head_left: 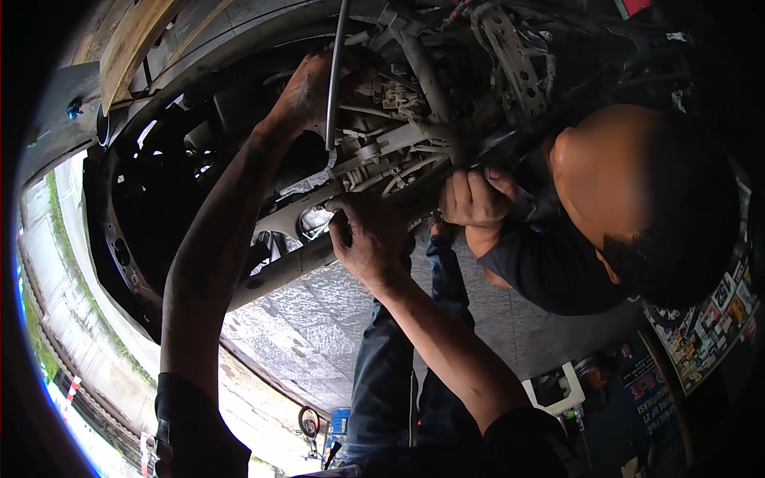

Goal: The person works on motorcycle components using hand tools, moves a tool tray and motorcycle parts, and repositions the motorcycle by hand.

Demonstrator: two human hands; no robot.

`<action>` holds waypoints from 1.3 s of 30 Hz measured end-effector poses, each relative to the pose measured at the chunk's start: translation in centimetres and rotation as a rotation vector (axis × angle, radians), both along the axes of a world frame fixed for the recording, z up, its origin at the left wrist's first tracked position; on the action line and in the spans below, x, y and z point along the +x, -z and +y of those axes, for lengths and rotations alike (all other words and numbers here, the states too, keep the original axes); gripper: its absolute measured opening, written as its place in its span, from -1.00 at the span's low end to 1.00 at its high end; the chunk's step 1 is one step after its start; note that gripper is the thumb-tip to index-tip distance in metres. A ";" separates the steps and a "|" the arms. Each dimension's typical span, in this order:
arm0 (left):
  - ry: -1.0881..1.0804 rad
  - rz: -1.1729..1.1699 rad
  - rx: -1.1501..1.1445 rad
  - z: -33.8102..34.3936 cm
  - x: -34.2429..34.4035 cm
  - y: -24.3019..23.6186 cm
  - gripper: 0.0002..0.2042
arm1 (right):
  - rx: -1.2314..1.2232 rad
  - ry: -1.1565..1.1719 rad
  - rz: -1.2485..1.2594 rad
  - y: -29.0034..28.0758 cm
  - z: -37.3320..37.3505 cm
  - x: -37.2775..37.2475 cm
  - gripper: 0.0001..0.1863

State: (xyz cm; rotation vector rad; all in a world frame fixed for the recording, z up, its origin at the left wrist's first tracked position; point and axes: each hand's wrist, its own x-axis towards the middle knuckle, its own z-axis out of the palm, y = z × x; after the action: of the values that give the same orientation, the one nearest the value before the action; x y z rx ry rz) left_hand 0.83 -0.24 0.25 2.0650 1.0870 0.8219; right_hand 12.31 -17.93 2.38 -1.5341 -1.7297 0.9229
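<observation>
Overhead is a grimy vehicle underside with a metal frame (280, 221), linkages and hoses. My left hand (307, 89) reaches up into it beside a long metal rod (336, 72), its fingers curled and partly hidden, so what they grip is unclear. Lower down, my right hand (362, 239) is at the frame near an oval opening, fingers bent in and closed on something I cannot make out. A co-worker's hand (478, 199), fingers curled, is at the frame just right of mine.
The co-worker's head and shoulder (550, 263) crowd the right side. Wooden planks (119, 56) are at top left. Below are tiled paving (303, 319), legs in jeans (374, 382), a blue drum (339, 422) and a sticker-covered board (693, 342).
</observation>
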 end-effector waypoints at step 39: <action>-0.421 -0.030 -0.402 -1.2 1.9 1.4 -0.72 | 0.038 -0.103 0.103 0.5 -0.2 1.3 -0.74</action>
State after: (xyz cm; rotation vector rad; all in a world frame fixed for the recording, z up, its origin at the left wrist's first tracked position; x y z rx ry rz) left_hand 2.77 -1.44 -1.18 1.5091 1.5571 0.7495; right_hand 13.61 -18.11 1.91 -1.3595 -1.7555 0.9973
